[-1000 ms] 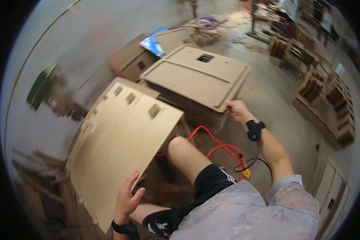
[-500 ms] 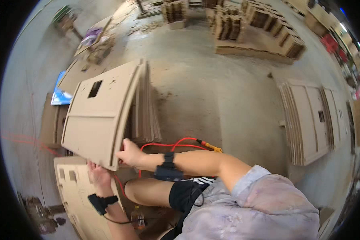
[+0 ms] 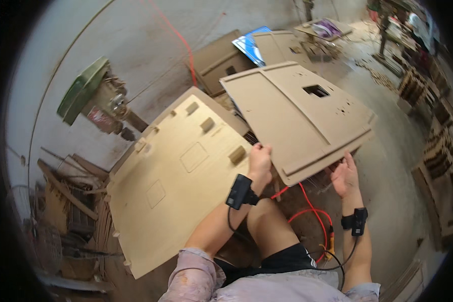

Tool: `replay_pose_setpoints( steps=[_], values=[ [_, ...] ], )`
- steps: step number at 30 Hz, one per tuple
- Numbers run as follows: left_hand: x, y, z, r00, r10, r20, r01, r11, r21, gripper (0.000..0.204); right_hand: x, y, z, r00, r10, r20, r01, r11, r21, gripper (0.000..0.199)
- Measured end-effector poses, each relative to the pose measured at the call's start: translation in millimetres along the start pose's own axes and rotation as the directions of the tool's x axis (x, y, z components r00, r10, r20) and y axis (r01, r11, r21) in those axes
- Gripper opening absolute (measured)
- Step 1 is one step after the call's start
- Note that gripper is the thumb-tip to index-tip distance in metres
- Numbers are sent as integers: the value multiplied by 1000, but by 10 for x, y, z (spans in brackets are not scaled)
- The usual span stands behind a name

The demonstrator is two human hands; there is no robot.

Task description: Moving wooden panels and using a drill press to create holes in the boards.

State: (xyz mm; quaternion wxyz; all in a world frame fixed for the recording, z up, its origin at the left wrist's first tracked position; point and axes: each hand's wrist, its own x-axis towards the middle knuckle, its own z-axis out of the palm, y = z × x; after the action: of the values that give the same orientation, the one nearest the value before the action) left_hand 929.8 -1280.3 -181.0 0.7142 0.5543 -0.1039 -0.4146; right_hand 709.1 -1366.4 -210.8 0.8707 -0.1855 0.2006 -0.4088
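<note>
A brown fibreboard panel (image 3: 292, 118) with raised strips, a rectangular cutout and small holes tilts in front of me, its near end toward my body. Closed around the panel's near left edge is my left hand (image 3: 260, 163). At the near right edge, my right hand (image 3: 344, 177) grips with fingers partly hidden by the panel. To the left of it lies a pale wooden board (image 3: 186, 173) with small blocks fixed on it and two outlined squares.
A green-topped machine (image 3: 93, 95) stands by the left wall. Behind the panel are another brown panel (image 3: 211, 63) and a blue-and-white sheet (image 3: 251, 44). A red cable (image 3: 312, 210) loops on the floor near my leg. Stacked brown pieces (image 3: 435, 138) stand at right.
My view has swung left, bringing the pale board and the green-topped machine fully in. The brown panel lies flatter and is turned, with both hands now at its near end.
</note>
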Motion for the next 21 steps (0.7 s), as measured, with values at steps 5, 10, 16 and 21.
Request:
replay_pose_setpoints(
  steps=[5,10,16,21],
  values=[
    [78,-249,47,986,147,-79,-146,989,20,19,189,-19,21,1000,25,7,-25,997,71,41],
    [344,-420,56,863,426,-270,-342,887,309,24,243,126,-33,997,-70,-44,71,997,23,28],
    [-257,131,-63,892,443,-89,-413,879,238,23,-160,74,331,993,-114,32,116,991,-72,28],
    [-910,230,-576,871,489,57,-491,870,45,25,-878,328,682,986,-157,53,165,964,-209,35]
  ],
)
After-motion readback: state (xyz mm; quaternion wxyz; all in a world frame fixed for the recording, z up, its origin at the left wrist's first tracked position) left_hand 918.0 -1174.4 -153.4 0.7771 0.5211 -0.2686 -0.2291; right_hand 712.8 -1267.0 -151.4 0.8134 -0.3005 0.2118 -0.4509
